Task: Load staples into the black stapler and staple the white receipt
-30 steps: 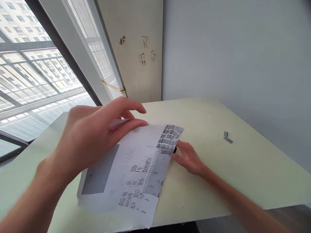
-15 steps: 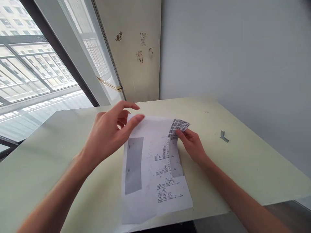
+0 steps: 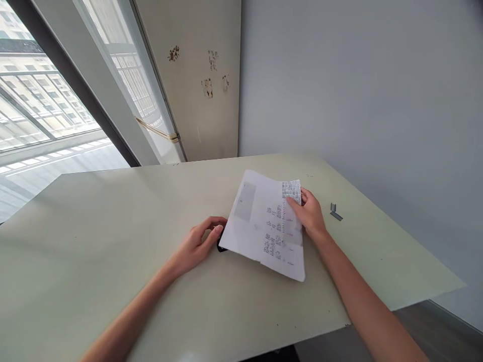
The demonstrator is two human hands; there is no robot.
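Observation:
A printed white paper sheet is tilted above the pale table, with a grey block at its left and lines of print at its right. My right hand pinches its upper right edge, thumb on top, beside a small densely printed piece. At the sheet's lower left corner, my left hand has its fingers curled around a black object, mostly hidden under the paper and the fingers.
The pale table has two small grey pieces lying to the right of my right hand. Behind it stand a grey wall, a stained panel and a window at the left.
The sheet has lifted and turned, moving right with my right hand. My left hand has come down from above the sheet to its lower left corner, where a black object now shows.

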